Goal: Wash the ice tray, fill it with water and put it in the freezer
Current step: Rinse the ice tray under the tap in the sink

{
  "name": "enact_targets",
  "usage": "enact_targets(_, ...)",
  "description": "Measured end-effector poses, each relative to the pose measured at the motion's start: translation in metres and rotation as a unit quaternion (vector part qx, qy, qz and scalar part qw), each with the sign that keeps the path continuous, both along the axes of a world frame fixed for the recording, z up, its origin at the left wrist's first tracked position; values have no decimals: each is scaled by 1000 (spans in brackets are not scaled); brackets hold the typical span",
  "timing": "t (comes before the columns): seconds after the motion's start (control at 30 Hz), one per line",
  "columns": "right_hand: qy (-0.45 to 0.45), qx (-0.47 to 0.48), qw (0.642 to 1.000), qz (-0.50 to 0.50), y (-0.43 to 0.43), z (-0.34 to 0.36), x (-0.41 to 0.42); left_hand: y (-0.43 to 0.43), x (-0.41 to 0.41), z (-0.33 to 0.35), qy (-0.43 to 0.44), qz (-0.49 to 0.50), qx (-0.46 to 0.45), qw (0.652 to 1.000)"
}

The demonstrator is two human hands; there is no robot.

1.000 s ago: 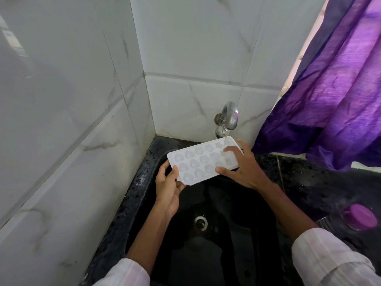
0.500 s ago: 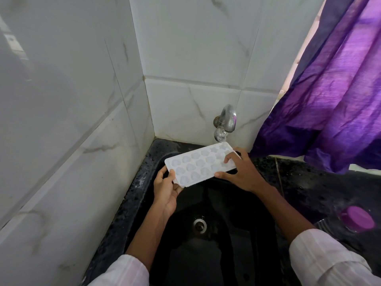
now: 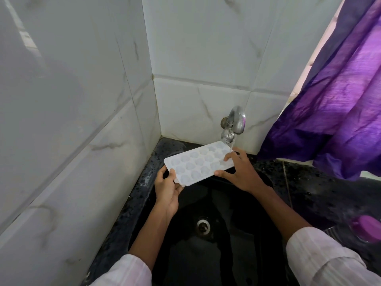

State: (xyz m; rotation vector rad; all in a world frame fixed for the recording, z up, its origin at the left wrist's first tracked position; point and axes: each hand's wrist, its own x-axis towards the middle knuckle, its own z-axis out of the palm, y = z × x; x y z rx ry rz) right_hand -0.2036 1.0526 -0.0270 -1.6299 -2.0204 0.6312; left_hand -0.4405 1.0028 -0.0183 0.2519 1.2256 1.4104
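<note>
A white ice tray with several round cells is held level over the black sink, its far right corner under the chrome tap. A thin stream of water runs from the tap onto that corner. My left hand holds the tray's near left end, thumb on top. My right hand grips the right end, with fingertips over the top edge and thumb at the front edge.
White marble tiles close off the left and back. A purple curtain hangs at the right. A bottle with a purple cap lies on the dark counter at the right. The sink drain sits below the tray.
The tray has levelled and its right corner moved under the tap spout. Both hands keep the same hold on it.
</note>
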Motion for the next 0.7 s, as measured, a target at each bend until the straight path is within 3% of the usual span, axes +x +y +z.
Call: enact_targets(0.7, -46, -2, 999, 9, 6, 3, 11, 1, 17, 4, -10, 10, 17, 1000)
